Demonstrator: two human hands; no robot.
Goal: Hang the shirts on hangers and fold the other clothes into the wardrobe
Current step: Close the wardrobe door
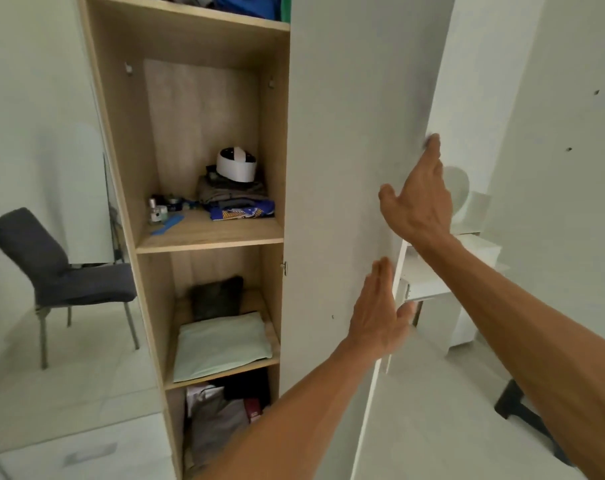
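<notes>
The wooden wardrobe (pixel 114 140) stands with its left side exposed and its white door (pixel 349 133) swung out toward me. My left hand (pixel 377 320) lies flat against the door's face near its free edge, fingers together. My right hand (pixel 420 199) rests higher on that same edge, fingertips curling around it. The middle shelf holds folded dark clothes (pixel 235 197) under a white headset (pixel 237 164). A folded pale green cloth (pixel 221 344) lies on the shelf below, with a dark cushion (pixel 216 296) behind it. Blue and green garments (pixel 249 5) show on the top shelf.
A dark grey chair (pixel 51 268) stands left of the wardrobe. Small bottles and a blue comb (pixel 166 211) sit on the middle shelf. Bags and papers (pixel 221 410) fill the bottom compartment. A white desk (pixel 446 271) stands behind the door, and a black stool leg (pixel 515 403) shows at lower right.
</notes>
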